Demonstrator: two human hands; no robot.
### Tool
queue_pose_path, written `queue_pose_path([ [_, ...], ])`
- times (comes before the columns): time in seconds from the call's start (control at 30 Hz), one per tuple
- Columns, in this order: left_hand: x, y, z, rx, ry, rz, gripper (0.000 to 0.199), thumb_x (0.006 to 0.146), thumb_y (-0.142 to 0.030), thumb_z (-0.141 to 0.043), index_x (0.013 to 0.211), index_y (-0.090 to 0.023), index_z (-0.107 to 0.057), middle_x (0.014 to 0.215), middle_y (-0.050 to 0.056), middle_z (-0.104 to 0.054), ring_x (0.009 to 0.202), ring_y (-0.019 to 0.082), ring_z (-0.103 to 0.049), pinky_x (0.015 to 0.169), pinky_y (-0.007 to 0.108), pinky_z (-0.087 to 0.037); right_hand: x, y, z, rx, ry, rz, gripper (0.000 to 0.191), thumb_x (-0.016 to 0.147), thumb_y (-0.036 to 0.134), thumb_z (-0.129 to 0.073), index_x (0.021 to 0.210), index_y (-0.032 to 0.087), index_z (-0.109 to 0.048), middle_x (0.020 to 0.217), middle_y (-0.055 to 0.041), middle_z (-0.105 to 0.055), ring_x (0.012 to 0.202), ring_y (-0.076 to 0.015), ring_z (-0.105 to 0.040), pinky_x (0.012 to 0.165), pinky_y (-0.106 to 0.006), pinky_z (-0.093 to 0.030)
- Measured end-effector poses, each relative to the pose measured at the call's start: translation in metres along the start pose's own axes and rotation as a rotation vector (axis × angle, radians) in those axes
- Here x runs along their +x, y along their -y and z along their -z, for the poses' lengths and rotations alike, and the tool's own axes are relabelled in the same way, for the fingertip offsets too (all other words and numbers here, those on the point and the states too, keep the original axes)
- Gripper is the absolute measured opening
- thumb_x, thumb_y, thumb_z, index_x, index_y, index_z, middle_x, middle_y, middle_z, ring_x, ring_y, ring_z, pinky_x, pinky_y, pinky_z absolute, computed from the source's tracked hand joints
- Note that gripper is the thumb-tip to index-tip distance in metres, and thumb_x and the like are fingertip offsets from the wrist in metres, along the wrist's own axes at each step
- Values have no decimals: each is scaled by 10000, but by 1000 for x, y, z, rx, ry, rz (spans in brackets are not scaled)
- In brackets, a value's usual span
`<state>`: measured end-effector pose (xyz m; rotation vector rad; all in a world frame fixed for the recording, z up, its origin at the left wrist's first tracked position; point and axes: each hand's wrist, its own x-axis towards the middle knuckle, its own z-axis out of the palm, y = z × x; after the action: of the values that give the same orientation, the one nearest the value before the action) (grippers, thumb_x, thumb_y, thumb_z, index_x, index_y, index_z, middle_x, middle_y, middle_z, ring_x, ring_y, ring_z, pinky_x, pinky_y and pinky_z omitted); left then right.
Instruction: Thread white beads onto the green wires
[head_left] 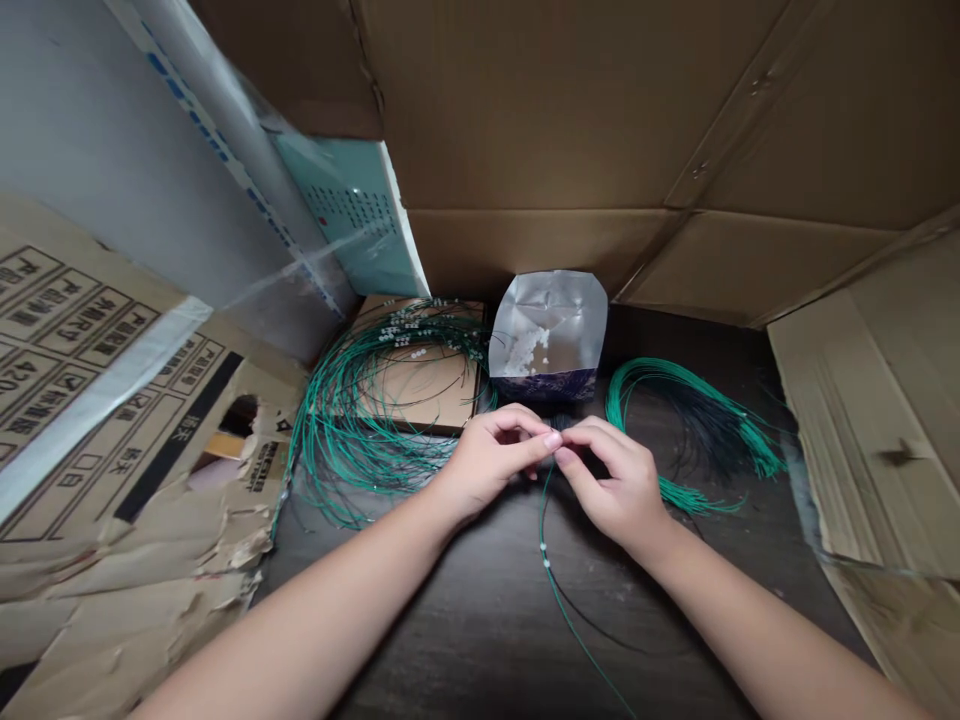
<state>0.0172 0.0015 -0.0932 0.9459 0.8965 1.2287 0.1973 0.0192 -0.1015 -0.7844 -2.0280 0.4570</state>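
My left hand (499,452) and my right hand (611,478) meet fingertip to fingertip in front of the silver pouch (592,320). Both are pinched closed around the upper end of a green cord (541,515); anything smaller between the fingertips is hidden. The cord hangs down toward me, with a thin black cord (589,615) alongside it. Two small white beads (544,556) sit on the hanging part. More white beads (529,350) lie inside the open pouch.
Left of the pouch, a tangle of green and black cords with beads (330,400) lies over a flat cardboard box (420,385). A bundle of green and black cords (675,385) lies at right. Cardboard walls (540,110) enclose the dark table (465,640).
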Motion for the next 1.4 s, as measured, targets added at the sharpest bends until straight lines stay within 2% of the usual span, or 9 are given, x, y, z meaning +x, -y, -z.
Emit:
queue_pose_path([
  [0.17,-1,-1,-1,-15,-15,-24,305,715,-396,-923,728,-138,-761,813,-1,-620,567,65,-560,433,181,-453,6,12,4,51,12,-40,99,982,168,-634,890,203,-646,766,-10,-656,700,-151,-612,665,-289,-480],
  [0.33,0,0,1,-65,-50,2,334,719,-409,-922,773,-138,-735,741,-26,-627,506,46,-536,431,173,-428,11,19,9,71,109,-118,199,942,163,-593,749,206,-571,688,17,-582,636,-132,-554,622,-269,-430],
  [0.53,3,-11,1,-239,-163,14,423,664,-428,-958,824,-162,-670,522,-105,-451,427,38,-399,363,139,-324,13,21,11,125,406,-148,210,840,123,-558,656,205,-500,628,30,-542,630,-139,-510,618,-266,-387],
  [0.77,3,-22,-3,-349,-218,-8,453,619,-360,-991,825,-158,-642,633,-100,-473,471,14,-409,366,111,-319,14,28,23,289,791,-170,252,781,39,-589,602,201,-519,609,36,-559,652,-144,-519,638,-269,-407],
  [0.87,4,-24,-2,-375,-233,-15,480,595,-360,-1005,843,-154,-649,654,-99,-488,467,8,-413,359,109,-314,19,31,31,376,869,-189,248,883,107,-615,651,196,-606,647,27,-619,675,-142,-556,670,-273,-442],
  [1.0,3,-30,-3,-376,-233,-25,481,600,-365,-1001,848,-148,-651,690,-84,-542,457,0,-412,344,104,-298,24,32,36,389,867,-262,301,1001,333,-598,755,183,-689,737,-6,-682,699,-139,-591,676,-268,-462],
  [1.2,-1,-49,-6,-248,-231,-90,437,651,-395,-968,826,-157,-646,614,-93,-514,427,19,-420,320,119,-329,24,29,39,269,753,-385,255,975,389,-631,835,180,-672,670,28,-620,607,-111,-524,577,-228,-395],
  [1.3,-6,-77,5,-92,-251,-151,416,699,-438,-932,835,-174,-641,657,-56,-622,388,17,-403,299,134,-301,29,21,50,236,598,-381,355,988,454,-605,759,184,-639,665,15,-606,623,-124,-524,587,-244,-398],
  [1.4,-19,-121,21,78,-282,-141,399,686,-420,-940,826,-186,-650,717,-11,-695,378,18,-383,279,142,-234,35,7,61,203,327,-437,427,976,542,-591,726,197,-603,648,13,-555,610,-134,-491,576,-262,-385],
])
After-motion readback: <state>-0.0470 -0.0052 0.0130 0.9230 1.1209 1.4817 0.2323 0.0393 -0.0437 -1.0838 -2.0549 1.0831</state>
